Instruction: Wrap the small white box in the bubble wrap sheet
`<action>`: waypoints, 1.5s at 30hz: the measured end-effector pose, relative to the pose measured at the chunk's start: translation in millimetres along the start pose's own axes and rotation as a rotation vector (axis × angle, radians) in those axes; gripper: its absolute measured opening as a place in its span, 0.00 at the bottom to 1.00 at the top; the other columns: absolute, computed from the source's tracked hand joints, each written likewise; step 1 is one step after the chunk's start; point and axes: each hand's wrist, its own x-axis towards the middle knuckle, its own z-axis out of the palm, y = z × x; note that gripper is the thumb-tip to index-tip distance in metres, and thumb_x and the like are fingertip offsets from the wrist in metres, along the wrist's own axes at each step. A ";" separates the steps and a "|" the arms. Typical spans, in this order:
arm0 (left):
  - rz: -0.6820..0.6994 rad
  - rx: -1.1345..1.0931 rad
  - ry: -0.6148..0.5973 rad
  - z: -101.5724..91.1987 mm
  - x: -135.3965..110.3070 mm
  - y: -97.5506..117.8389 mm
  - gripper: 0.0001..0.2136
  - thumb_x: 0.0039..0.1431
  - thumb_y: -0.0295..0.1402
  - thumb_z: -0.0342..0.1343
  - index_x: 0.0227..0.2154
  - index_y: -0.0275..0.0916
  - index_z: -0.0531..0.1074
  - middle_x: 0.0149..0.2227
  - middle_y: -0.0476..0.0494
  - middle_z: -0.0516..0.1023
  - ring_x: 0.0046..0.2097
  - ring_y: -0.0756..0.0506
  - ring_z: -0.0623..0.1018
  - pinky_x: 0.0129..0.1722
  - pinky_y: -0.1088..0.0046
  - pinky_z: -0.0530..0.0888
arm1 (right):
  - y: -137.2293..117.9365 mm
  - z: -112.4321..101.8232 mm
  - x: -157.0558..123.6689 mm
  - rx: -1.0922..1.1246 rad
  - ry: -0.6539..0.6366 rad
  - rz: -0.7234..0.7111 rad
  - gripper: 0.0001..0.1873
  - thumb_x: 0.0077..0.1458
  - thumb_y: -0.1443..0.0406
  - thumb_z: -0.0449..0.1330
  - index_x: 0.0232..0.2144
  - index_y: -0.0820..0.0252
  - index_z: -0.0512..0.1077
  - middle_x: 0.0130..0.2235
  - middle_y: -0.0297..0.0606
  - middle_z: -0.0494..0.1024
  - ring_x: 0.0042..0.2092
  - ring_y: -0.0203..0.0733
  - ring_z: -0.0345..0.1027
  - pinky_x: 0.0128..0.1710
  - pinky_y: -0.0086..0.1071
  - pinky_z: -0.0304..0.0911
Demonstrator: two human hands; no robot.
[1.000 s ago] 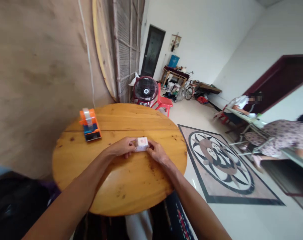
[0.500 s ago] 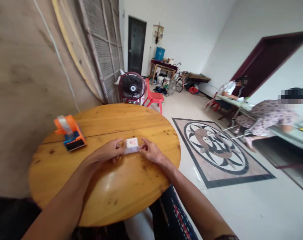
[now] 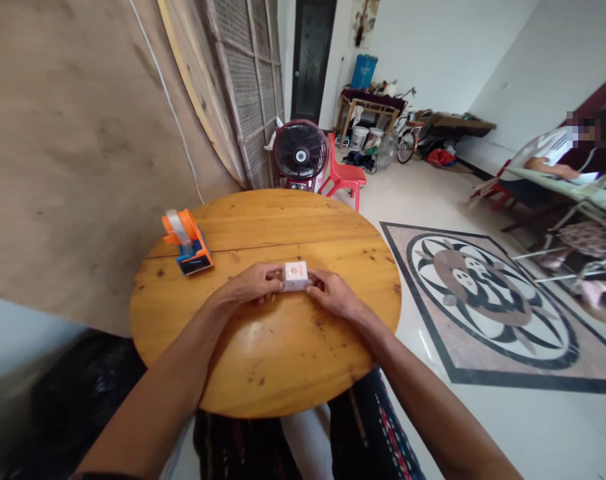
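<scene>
A small white box point(image 3: 296, 275) with a reddish mark on top sits near the middle of the round wooden table point(image 3: 263, 230). My left hand point(image 3: 259, 283) grips its left end between thumb and fingers. At the opposite end, my right hand point(image 3: 331, 291) pinches the box, with the thumb at the near side. An orange and blue tape dispenser point(image 3: 187, 241) with a roll of clear tape stands to the left on the table, apart from both hands.
Beyond the table are a fan point(image 3: 301, 155) and a red plastic chair point(image 3: 347, 175). A black plastic bag point(image 3: 90, 383) lies at the lower left. To the right, a person point(image 3: 547, 157) sits at another table, beside a floor with a panda pattern point(image 3: 475, 287).
The view has turned left, so everything appears shifted to the right. My right index finger, raised before, has come down, and both hands now hold the box more closely.
</scene>
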 end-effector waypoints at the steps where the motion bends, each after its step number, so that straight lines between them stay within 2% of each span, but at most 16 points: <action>1: -0.018 -0.016 0.010 -1.1 0.1 -1.3 0.30 0.52 0.31 0.52 0.60 0.36 0.58 0.22 0.54 0.70 0.17 0.54 0.68 0.18 0.81 0.65 | 3.8 -2.0 1.2 0.077 -0.026 0.009 0.21 0.53 0.65 0.56 0.51 0.60 0.68 0.33 0.35 0.74 0.30 0.36 0.64 0.33 0.30 0.59; 3: -0.040 -0.045 0.037 -2.6 -0.1 -3.1 0.34 0.50 0.30 0.53 0.63 0.35 0.52 0.23 0.53 0.71 0.17 0.54 0.69 0.18 0.81 0.65 | 9.9 -5.6 5.0 0.208 -0.068 0.037 0.30 0.51 0.64 0.59 0.57 0.62 0.61 0.35 0.35 0.74 0.30 0.35 0.64 0.31 0.29 0.60; 5: -0.037 -0.046 0.033 -3.0 -0.5 -2.7 0.34 0.51 0.30 0.53 0.63 0.36 0.53 0.23 0.54 0.71 0.17 0.54 0.68 0.18 0.81 0.65 | 12.1 -7.8 10.0 0.220 -0.103 0.041 0.34 0.49 0.63 0.61 0.58 0.62 0.59 0.35 0.35 0.74 0.30 0.36 0.64 0.31 0.29 0.60; 10: 0.005 -0.011 0.011 -0.3 -0.6 2.2 0.26 0.54 0.32 0.53 0.58 0.39 0.64 0.20 0.55 0.67 0.17 0.56 0.64 0.17 0.82 0.62 | 4.6 -4.4 18.6 0.068 -0.079 -0.025 0.18 0.51 0.65 0.59 0.46 0.57 0.72 0.34 0.34 0.76 0.33 0.38 0.65 0.34 0.30 0.59; 15: -0.028 -0.028 0.028 0.3 0.1 3.0 0.26 0.53 0.31 0.54 0.57 0.38 0.64 0.20 0.56 0.66 0.17 0.56 0.64 0.16 0.83 0.61 | 1.1 -3.0 14.7 0.055 -0.053 -0.037 0.18 0.51 0.66 0.59 0.46 0.58 0.73 0.33 0.34 0.76 0.32 0.37 0.64 0.34 0.29 0.58; 19: -0.048 -0.083 0.029 -2.9 -1.3 3.0 0.27 0.52 0.30 0.53 0.57 0.38 0.64 0.22 0.53 0.70 0.19 0.54 0.68 0.18 0.82 0.66 | 7.8 -6.1 6.8 0.248 -0.073 -0.036 0.24 0.51 0.66 0.57 0.52 0.60 0.68 0.35 0.35 0.75 0.30 0.34 0.62 0.31 0.29 0.59; 21: -0.073 -0.096 0.066 -4.8 -1.6 2.4 0.27 0.51 0.29 0.52 0.57 0.37 0.64 0.24 0.51 0.72 0.19 0.54 0.70 0.18 0.81 0.68 | 12.6 -4.8 5.1 0.368 -0.027 -0.019 0.24 0.51 0.66 0.56 0.52 0.61 0.68 0.39 0.38 0.75 0.32 0.35 0.65 0.34 0.30 0.62; 23: -0.099 -0.094 0.105 -6.2 -1.4 1.3 0.26 0.51 0.30 0.52 0.56 0.35 0.65 0.25 0.50 0.73 0.19 0.54 0.70 0.18 0.80 0.68 | 15.8 -0.7 5.7 0.383 0.063 0.001 0.20 0.52 0.66 0.55 0.49 0.62 0.70 0.38 0.39 0.76 0.34 0.37 0.68 0.37 0.32 0.64; 26: -0.099 -0.087 0.101 -6.4 -0.6 0.0 0.24 0.52 0.30 0.52 0.53 0.36 0.68 0.25 0.50 0.72 0.19 0.54 0.70 0.17 0.81 0.69 | 14.9 7.7 7.9 0.222 0.189 0.016 0.17 0.54 0.66 0.54 0.46 0.62 0.72 0.35 0.39 0.77 0.36 0.40 0.70 0.40 0.34 0.64; 30: -0.067 -0.097 0.052 -3.7 -0.1 2.6 0.20 0.51 0.31 0.53 0.49 0.37 0.70 0.24 0.52 0.71 0.20 0.54 0.71 0.17 0.81 0.69 | 6.6 15.2 8.9 -0.035 0.266 -0.005 0.17 0.56 0.68 0.52 0.47 0.60 0.72 0.40 0.41 0.78 0.40 0.42 0.71 0.42 0.34 0.64; 33: -0.064 -0.095 0.058 -1.3 0.0 6.8 0.16 0.51 0.31 0.53 0.44 0.36 0.72 0.24 0.52 0.71 0.19 0.54 0.71 0.17 0.81 0.69 | 0.6 16.5 9.6 -0.152 0.242 -0.017 0.16 0.58 0.69 0.51 0.46 0.59 0.73 0.42 0.43 0.77 0.44 0.43 0.70 0.45 0.33 0.63; 37: -0.073 -0.054 0.073 2.1 1.6 8.5 0.10 0.50 0.31 0.51 0.35 0.35 0.71 0.22 0.52 0.70 0.19 0.54 0.70 0.17 0.82 0.68 | -3.7 15.4 10.3 -0.258 0.177 -0.020 0.15 0.58 0.69 0.51 0.42 0.58 0.75 0.40 0.42 0.78 0.42 0.43 0.70 0.44 0.32 0.62; 42: -0.053 -0.017 0.082 4.1 5.7 1.2 0.09 0.50 0.30 0.50 0.34 0.36 0.71 0.21 0.52 0.70 0.19 0.54 0.70 0.17 0.82 0.66 | -4.7 14.8 10.3 -0.327 0.165 -0.026 0.15 0.56 0.70 0.51 0.40 0.58 0.76 0.38 0.42 0.78 0.41 0.44 0.70 0.41 0.33 0.62; 45: -0.049 -0.014 0.066 3.1 6.4 -1.7 0.10 0.51 0.31 0.50 0.36 0.36 0.71 0.22 0.52 0.71 0.18 0.55 0.69 0.16 0.82 0.65 | -2.3 16.3 11.0 -0.293 0.182 -0.033 0.15 0.54 0.70 0.52 0.41 0.59 0.75 0.40 0.42 0.78 0.42 0.44 0.70 0.41 0.33 0.63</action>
